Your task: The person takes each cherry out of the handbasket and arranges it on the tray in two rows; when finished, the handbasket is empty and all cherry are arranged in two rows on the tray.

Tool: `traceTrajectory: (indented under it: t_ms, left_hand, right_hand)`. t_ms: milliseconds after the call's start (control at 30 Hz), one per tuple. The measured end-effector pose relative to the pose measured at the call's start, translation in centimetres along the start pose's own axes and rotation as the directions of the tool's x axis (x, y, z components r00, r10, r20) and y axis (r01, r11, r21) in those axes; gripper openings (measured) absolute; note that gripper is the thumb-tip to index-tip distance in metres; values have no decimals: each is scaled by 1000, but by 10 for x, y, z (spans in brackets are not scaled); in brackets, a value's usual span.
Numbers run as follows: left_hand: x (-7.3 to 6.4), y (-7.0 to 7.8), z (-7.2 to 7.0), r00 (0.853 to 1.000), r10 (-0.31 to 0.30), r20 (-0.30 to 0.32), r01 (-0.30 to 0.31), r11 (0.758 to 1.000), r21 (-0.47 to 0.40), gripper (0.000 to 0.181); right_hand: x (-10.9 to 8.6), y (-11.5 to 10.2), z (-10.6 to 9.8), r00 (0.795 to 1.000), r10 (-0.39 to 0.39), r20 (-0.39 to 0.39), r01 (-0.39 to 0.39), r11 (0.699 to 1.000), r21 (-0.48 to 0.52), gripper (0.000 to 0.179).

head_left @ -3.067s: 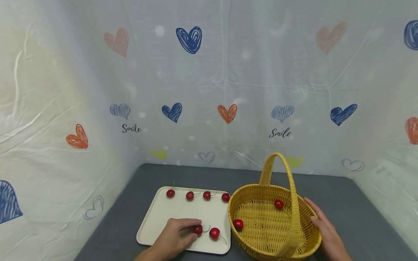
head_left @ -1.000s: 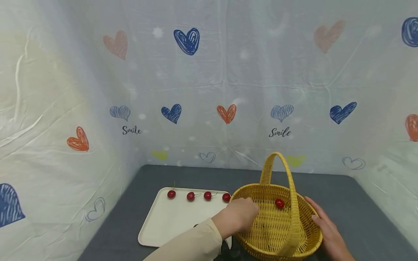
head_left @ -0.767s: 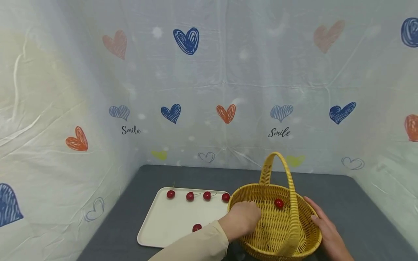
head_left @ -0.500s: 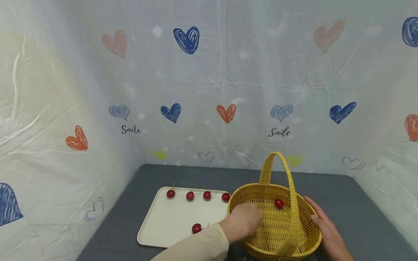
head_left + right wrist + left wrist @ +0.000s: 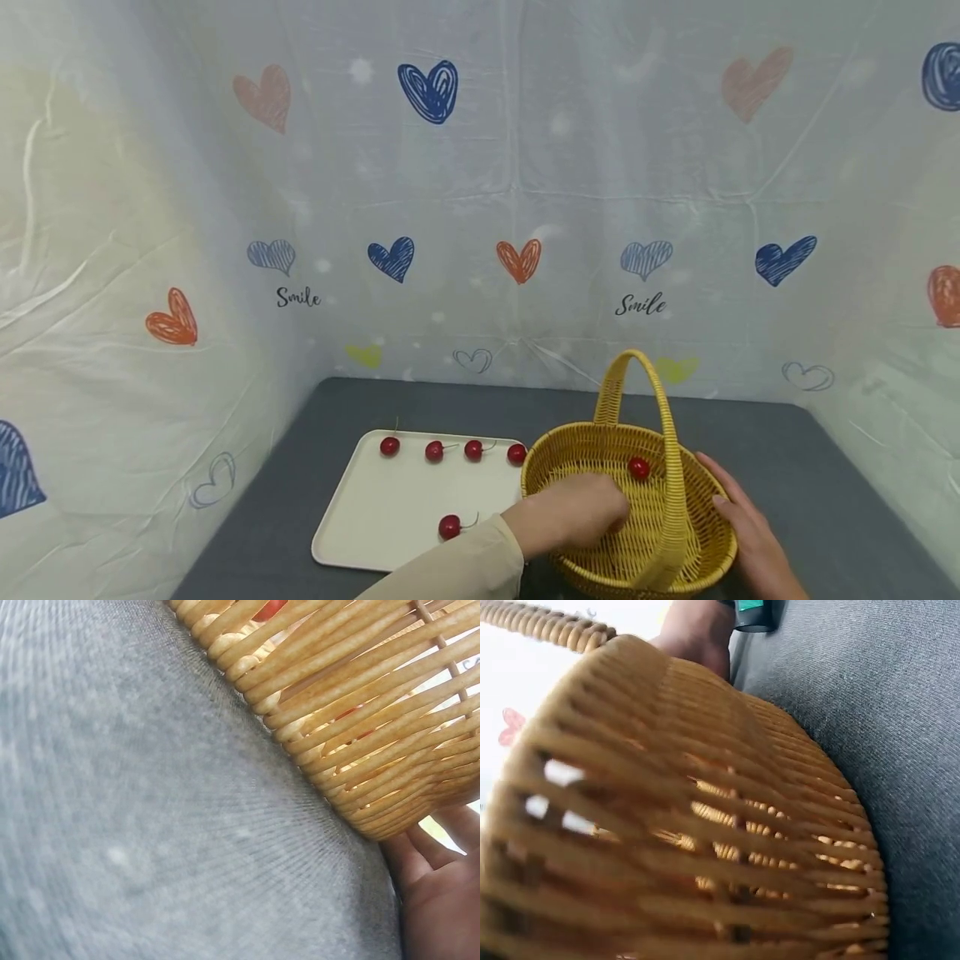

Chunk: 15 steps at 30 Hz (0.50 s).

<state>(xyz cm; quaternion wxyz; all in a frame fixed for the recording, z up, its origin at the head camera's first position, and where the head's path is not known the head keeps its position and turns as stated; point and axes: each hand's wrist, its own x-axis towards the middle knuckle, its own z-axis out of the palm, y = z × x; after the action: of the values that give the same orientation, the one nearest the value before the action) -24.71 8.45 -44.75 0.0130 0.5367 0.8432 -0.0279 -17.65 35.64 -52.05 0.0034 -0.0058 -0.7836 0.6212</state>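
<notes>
A yellow wicker basket (image 5: 573, 433) with a tall arched handle stands at the tray's right. My left hand (image 5: 573, 510) reaches down inside it, knuckles up; its fingertips are hidden, so what they hold cannot be seen. My right hand (image 5: 753, 529) holds the basket's right side, thumb at the rim and fingers along the outer wall. One red cherry (image 5: 639, 468) lies in the basket near the back. On the white tray (image 5: 390, 504), a stemmed cherry (image 5: 449, 527) lies near the front, beside my left sleeve. Several more cherries (image 5: 434, 451) line its back edge.
The grey tabletop (image 5: 795, 467) extends around the tray and basket. A pale curtain (image 5: 562, 167) printed with hearts hangs behind and at both sides. The basket's handle (image 5: 670, 467) arches up to the right of my left hand.
My left hand has moved from the cherries at the tray's front into the basket, then a little rightward and down inside it. The right hand has stayed in place.
</notes>
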Motion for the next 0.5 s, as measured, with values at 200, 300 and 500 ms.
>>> traceTrajectory:
  t_ms: [200, 300, 500]
  left_hand:
    - [-5, -11, 7, 992, -33, -119, 29, 999, -31, 16]
    - [-10, -13, 9, 980, -100, -169, 94, 995, -44, 23]
    - [-13, -11, 12, 951, -263, -165, 240, 960, -145, 40]
  right_hand:
    - [-1, 0, 0, 1000, -7, 17, 7, 1000, 0, 64]
    - [-1, 0, -1, 999, -24, 22, 24, 1000, 12, 63]
    - [0, 4, -2, 998, -57, 41, 54, 997, 50, 62]
